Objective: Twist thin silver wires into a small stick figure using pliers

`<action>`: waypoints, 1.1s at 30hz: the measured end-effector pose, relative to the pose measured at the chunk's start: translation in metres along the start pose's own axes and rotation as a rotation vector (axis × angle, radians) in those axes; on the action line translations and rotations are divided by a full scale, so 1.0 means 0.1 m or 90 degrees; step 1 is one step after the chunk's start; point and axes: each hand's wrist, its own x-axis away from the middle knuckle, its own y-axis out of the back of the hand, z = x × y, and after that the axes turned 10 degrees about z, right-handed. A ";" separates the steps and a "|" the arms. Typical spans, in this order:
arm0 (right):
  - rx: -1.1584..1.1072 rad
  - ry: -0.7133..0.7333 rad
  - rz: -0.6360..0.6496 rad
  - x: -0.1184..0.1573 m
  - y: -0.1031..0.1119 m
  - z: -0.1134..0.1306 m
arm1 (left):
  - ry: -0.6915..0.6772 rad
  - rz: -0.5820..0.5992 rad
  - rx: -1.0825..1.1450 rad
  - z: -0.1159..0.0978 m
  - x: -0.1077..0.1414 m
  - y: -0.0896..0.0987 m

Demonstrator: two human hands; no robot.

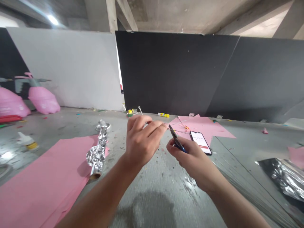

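My right hand (190, 153) is wrapped round dark pliers (176, 137) with a blue handle, their tip pointing up and left. Left of them, my left hand (145, 136) is raised over the grey table with its fingers pressed together; a thin wire (181, 131) runs from near its fingertips to the right, past the plier tip. Whatever its fingers grip is too small to make out. Behind my right hand lies a phone (200, 142) with a lit screen, partly on pink paper (211, 126).
At the left, a foil-wrapped tube (102, 137) lies by a large pink sheet (47, 177) and a glue bottle (28, 141). A yellow glue stick (163, 115) is by the dark panel (166, 72). Silver foil (285, 177) sits at the right; pink spray bottles (44, 98) stand back left.
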 end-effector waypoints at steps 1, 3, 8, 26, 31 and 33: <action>0.013 0.004 -0.006 -0.01 0.00 -0.01 | 0.005 0.006 -0.007 0.00 0.00 -0.01; 0.051 0.011 -0.026 -0.02 0.00 -0.03 | 0.020 0.015 -0.005 0.00 0.00 -0.03; 0.121 0.035 -0.081 -0.05 0.00 -0.08 | 0.068 0.054 0.099 -0.03 -0.02 -0.06; 0.372 0.140 -0.196 -0.06 0.15 -0.19 | 0.882 0.363 1.307 0.01 -0.18 0.12; 0.481 0.170 -0.250 -0.07 0.18 -0.22 | 0.886 0.353 1.316 0.00 -0.18 0.10; 0.498 0.166 -0.256 -0.07 0.18 -0.23 | 0.844 0.342 1.266 -0.01 -0.17 0.09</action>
